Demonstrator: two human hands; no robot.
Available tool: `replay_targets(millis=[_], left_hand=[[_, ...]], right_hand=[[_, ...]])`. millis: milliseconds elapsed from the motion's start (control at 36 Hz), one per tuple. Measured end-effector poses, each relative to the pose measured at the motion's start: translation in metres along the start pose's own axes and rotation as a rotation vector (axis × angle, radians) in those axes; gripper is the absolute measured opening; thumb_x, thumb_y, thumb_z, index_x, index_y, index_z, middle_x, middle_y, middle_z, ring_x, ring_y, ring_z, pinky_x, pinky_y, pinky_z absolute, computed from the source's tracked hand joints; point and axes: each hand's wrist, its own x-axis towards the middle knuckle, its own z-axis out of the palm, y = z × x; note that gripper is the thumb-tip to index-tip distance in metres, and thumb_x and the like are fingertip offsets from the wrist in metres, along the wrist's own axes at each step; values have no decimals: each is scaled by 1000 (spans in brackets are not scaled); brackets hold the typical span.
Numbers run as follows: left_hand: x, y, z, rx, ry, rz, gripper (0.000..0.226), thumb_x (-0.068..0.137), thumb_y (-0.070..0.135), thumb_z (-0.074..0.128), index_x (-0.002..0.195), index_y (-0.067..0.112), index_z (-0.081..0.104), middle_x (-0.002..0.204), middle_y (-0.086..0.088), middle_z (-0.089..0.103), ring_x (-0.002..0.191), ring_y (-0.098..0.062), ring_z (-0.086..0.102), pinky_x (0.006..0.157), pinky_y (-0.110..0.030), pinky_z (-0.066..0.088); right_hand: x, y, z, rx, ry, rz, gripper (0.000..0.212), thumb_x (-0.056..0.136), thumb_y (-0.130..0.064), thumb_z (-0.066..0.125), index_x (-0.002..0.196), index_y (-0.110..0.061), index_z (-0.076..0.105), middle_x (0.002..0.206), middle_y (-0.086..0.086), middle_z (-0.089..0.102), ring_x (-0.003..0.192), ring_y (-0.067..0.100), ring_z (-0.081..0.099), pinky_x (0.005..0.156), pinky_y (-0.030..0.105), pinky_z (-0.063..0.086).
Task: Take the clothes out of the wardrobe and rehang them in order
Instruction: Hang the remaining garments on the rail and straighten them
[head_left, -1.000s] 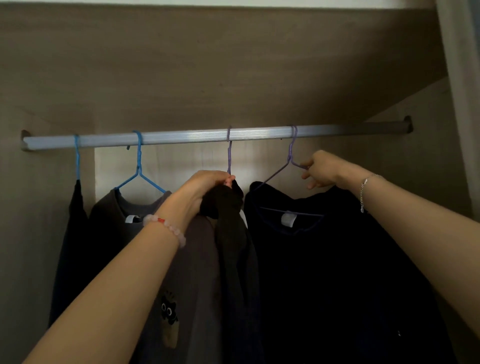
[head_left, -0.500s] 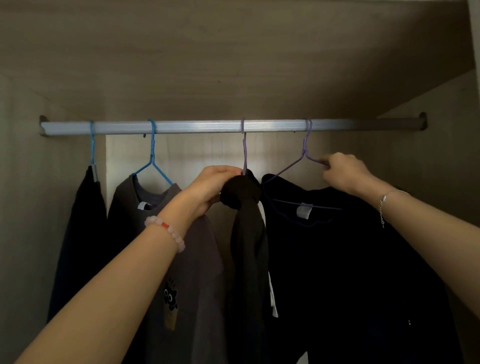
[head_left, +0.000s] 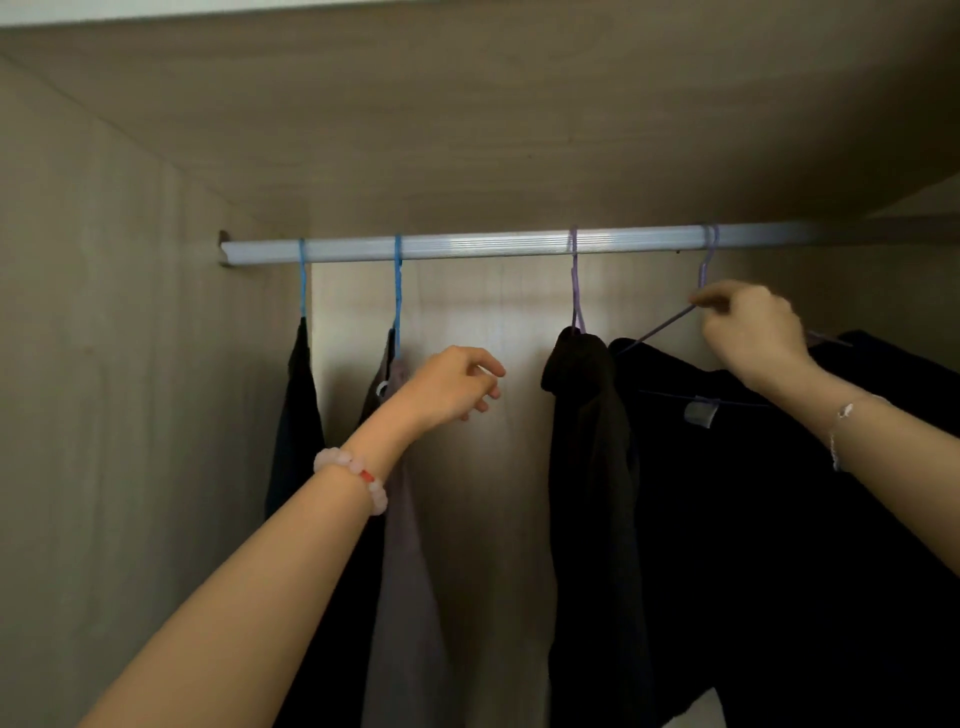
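Note:
Several garments hang from a silver rail (head_left: 478, 247) inside the wardrobe. From the left: a dark garment (head_left: 296, 415) on a blue hanger, a grey top (head_left: 410, 571) on a blue hanger (head_left: 398, 291), a black garment (head_left: 592, 467) on a purple hanger (head_left: 575, 296), and a black top (head_left: 779, 519) on another purple hanger (head_left: 660, 328). My left hand (head_left: 452, 384) hovers between the grey top and the black garment, fingers loosely curled, holding nothing. My right hand (head_left: 748, 332) pinches the wire of the rightmost purple hanger just below its hook.
The wardrobe's left wall (head_left: 104, 364) and top panel (head_left: 467, 130) close in the space. A gap of bare back panel (head_left: 498, 322) shows between the grey top and the black garment.
My left hand let go of the black garment and drew back to the left. The grey top has turned edge-on. My right hand keeps its grip on the rightmost hanger.

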Motion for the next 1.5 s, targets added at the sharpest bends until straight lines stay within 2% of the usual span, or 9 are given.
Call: replay_targets(millis=[139, 222, 306, 500, 694, 861, 972, 1167, 1500], left_hand=[[-3, -14, -7, 51, 79, -24, 26, 93, 8, 41, 109, 11, 61, 86, 0, 64, 77, -15, 61, 62, -24, 48], [-2, -19, -4, 96, 117, -41, 27, 90, 10, 43, 109, 11, 62, 88, -2, 66, 82, -20, 65, 74, -31, 53], [-6, -19, 2, 191, 162, -37, 27, 88, 16, 44, 109, 16, 62, 100, -5, 69, 92, -25, 65, 87, -41, 53], [-16, -51, 22, 149, 248, -213, 24, 85, 18, 48, 99, 22, 66, 111, -12, 67, 103, -32, 61, 92, -41, 50], [-8, -66, 26, 199, 335, -171, 29, 89, 17, 47, 114, 20, 62, 115, -7, 66, 103, -29, 61, 83, -34, 47], [-17, -33, -3, 883, 758, 440, 30, 78, 14, 53, 106, 11, 63, 96, -9, 67, 86, -32, 64, 71, -38, 49], [-16, -19, -46, 1047, 928, 309, 29, 72, 12, 54, 100, 6, 59, 94, -15, 63, 89, -35, 58, 79, -43, 37], [-14, -34, -73, 1004, 718, 1, 26, 82, 9, 53, 103, -5, 55, 103, -26, 61, 95, -44, 57, 75, -46, 43], [-15, -60, -72, 1126, 545, -103, 34, 90, 7, 42, 123, 8, 51, 112, -14, 61, 98, -40, 63, 64, -36, 32]], right_hand=[[-17, -48, 10, 528, -378, 154, 41, 87, -38, 56, 123, -17, 56, 114, 2, 56, 111, 22, 52, 80, 31, 40], [-26, -66, 13, 468, -637, 210, 55, 78, -55, 60, 121, -22, 54, 109, -2, 57, 107, 19, 52, 87, 37, 42], [-31, -72, 19, 365, -743, 231, 50, 73, -46, 68, 112, -17, 59, 110, 6, 63, 103, 24, 60, 93, 40, 47], [-27, -56, 2, 129, -594, 261, 28, 83, -14, 52, 107, -1, 54, 91, 14, 57, 70, 25, 54, 54, 23, 38], [-22, -26, -3, -325, -396, 18, 31, 95, -35, 44, 80, -9, 52, 105, 18, 61, 94, 34, 58, 70, 30, 38], [-18, -19, -2, -431, -200, -37, 36, 95, -37, 45, 94, -5, 61, 96, 19, 61, 96, 40, 59, 68, 35, 40], [-16, -24, -3, -528, -62, -119, 35, 96, -33, 44, 95, -2, 61, 102, 23, 64, 94, 41, 60, 66, 33, 37], [3, -41, 7, -569, 48, -180, 29, 93, -27, 46, 92, -3, 63, 100, 24, 66, 92, 43, 61, 65, 33, 35], [25, -53, 30, -567, 34, -151, 27, 90, -20, 48, 100, 1, 63, 106, 23, 65, 98, 42, 61, 71, 36, 40]])
